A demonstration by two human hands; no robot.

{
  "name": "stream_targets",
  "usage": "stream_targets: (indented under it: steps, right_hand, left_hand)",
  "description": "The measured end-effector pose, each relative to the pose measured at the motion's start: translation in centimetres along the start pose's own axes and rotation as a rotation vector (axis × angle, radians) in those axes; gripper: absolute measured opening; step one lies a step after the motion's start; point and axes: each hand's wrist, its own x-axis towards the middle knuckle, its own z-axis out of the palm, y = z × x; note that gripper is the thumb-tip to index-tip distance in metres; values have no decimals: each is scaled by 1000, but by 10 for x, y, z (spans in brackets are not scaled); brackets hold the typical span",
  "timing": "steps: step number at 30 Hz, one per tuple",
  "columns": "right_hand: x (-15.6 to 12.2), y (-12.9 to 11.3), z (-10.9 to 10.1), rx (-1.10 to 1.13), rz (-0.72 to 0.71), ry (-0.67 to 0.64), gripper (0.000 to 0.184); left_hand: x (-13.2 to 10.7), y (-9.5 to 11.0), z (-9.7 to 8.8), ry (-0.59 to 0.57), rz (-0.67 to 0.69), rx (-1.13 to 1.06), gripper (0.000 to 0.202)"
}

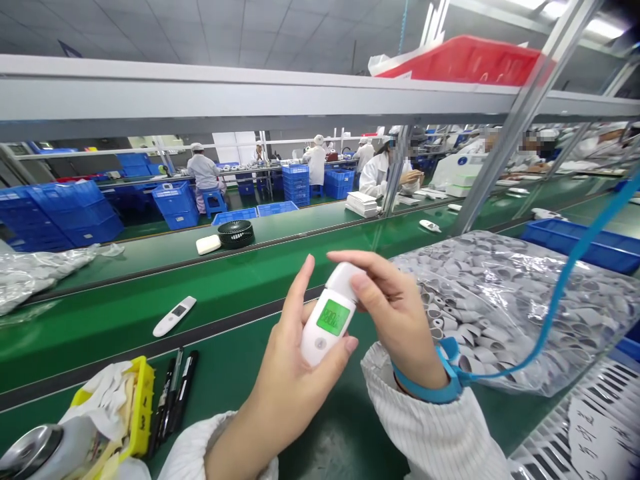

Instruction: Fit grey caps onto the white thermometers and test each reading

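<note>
A white thermometer (327, 317) with a lit green screen is upright over the green bench. My left hand (287, 373) is wrapped round its lower body, index finger raised along the left side. My right hand (395, 320) pinches the rounded top end between thumb and fingers. A blue wrist strap (440, 380) sits on my right wrist, its blue cord (575, 267) running up to the right.
Another white thermometer (174, 315) lies on the green conveyor (125, 320). A clear bag of grey caps (510, 300) lies right. Black pens (175, 393), a yellow bin (143, 400), a small black fan (235, 233), blue crates (60, 213) and workers in white stand beyond.
</note>
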Motion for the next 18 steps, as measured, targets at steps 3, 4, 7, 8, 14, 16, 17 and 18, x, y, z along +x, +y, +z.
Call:
stream_targets:
  steps: [3,4,7,8,14,16,17,18]
  right_hand:
    - [0,5,5,-57,-53,-39,26]
    - [0,6,6,-52,-73,-37,25]
    - [0,7,7,-2,-113,-7,21]
    - [0,7,6,15,-108,-1,21]
    - [-2,-3,0,93,-9,-52,21]
    - [-2,-5,-1,113,-6,-53,21]
    - [-2,-5,-2,111,-2,-49,22]
    - [-2,-5,-2,98,-2,-44,22]
  left_hand:
    - [0,-5,3,20,27,30,77]
    - [1,-7,4,12,35,31,75]
    - [2,-11,0,-52,70,19,72]
    - [2,-11,-3,-91,75,-1,70]
    - [-5,-9,-12,-248,30,-92,64]
    - [-6,-9,-9,-259,20,-114,64]
    - [-6,-9,-7,-277,1,-131,64]
    - [-5,-9,-6,-292,-23,-142,64]
